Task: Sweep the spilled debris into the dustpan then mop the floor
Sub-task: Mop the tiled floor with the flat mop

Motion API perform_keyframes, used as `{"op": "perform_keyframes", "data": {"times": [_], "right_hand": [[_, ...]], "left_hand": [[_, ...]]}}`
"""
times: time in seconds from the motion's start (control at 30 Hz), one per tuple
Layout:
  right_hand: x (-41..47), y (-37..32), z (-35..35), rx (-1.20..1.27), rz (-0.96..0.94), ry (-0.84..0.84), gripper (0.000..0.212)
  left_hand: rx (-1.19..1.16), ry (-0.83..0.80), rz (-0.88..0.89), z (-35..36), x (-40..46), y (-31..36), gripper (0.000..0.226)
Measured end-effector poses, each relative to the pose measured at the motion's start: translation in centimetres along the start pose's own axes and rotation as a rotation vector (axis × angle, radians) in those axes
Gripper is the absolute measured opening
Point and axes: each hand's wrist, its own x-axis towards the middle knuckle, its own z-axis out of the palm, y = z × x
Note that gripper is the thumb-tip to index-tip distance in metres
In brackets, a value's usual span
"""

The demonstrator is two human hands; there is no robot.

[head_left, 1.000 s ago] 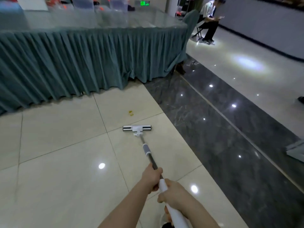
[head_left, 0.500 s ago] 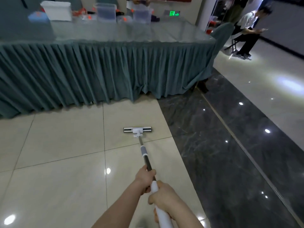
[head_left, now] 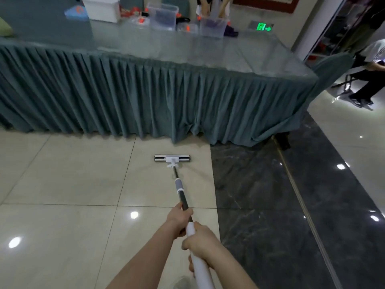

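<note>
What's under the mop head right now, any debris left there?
The mop head lies flat on a beige floor tile, close to the table skirt. No debris shows around it. The patch of tile directly beneath is covered, so anything trapped there can't be seen.

Two bare forearms are showing from the near edge, with no sleeve reaching them. The left hand (head_left: 179, 217) and the right hand (head_left: 201, 240) are wearing nothing: no glove, ring, watch or band is showing.
</note>
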Motion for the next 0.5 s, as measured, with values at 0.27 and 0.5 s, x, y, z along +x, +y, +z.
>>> {"op": "perform_keyframes", "data": {"times": [0.27, 0.5], "right_hand": [[2.7, 2.8, -13.6, -0.149, -0.031, -0.079, 0.032], [3.6, 9.8, -26.6, -0.373, -0.170, -0.190, 0.033]], "left_hand": [[-0.067, 0.043, -0.077, 10.0, 1.6, 7.0, 0.025], [-0.205, 0.152, -0.106, 23.7, 2.0, 10.0, 0.023]]}}
